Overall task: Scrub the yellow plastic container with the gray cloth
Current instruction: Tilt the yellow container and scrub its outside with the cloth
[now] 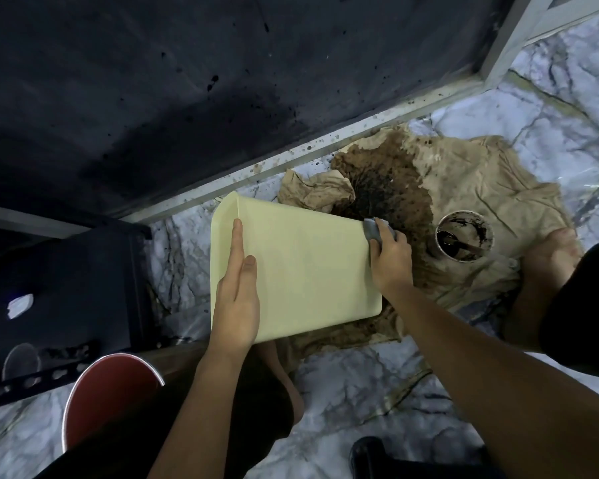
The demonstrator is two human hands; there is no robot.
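Observation:
The yellow plastic container (301, 267) lies on its side in the middle of the view, over a stained cloth on the floor. My left hand (237, 299) lies flat on its upper side with straight fingers, steadying it. My right hand (391, 257) grips the gray cloth (372, 229) and presses it against the container's right edge. Most of the cloth is hidden inside my fist.
A beige drop cloth (481, 188) with a big dark brown stain covers the marble floor (360, 385). A round tin of dark liquid (464, 236) stands on it right of my hand. My bare foot (547, 261) rests beside the tin. A dark wall panel (187, 81) rises behind; a red stool (108, 392) is lower left.

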